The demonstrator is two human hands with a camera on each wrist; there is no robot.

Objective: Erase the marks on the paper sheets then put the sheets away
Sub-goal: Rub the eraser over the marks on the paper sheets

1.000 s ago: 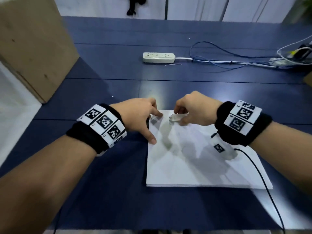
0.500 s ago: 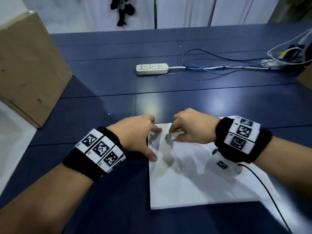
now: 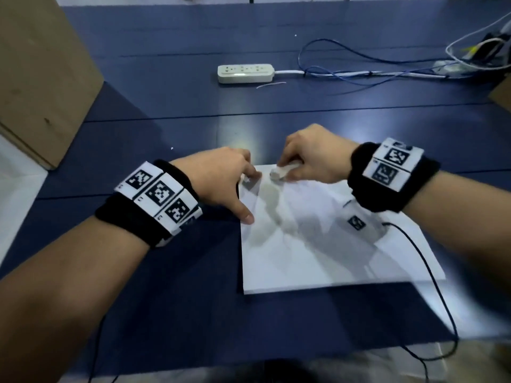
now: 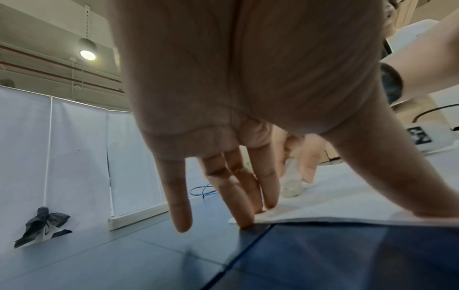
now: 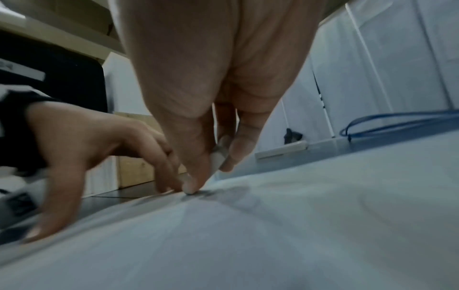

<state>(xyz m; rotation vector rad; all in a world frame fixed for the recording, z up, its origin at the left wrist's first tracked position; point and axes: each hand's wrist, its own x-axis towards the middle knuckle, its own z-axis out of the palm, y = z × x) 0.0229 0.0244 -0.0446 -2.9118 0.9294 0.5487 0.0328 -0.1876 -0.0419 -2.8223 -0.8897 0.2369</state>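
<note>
Eraser (image 3: pixel 280 171) nearer white paper's (image 3: pixel 318 255) corner

Right hand (image 3: pixel 315 156) covers most of the eraser (image 3: pixel 280 171), only its white tip pokes out. Marks under it: can't tell from the head view. In the right wrist view there's a dark smear on the sheet (image 5: pixel 273 225) by the thumb tip, too blurred to read. Left hand (image 3: pixel 218 179) hides the sheet's far-left corner; fingertips lost under the knuckles. Left wrist view: palm blocks most of the pic. Box (image 3: pixel 41 78) cut off at left & top edges. Cables (image 3: pixel 359 76) run off the right edge, far-right clutter too small to ID.
</note>
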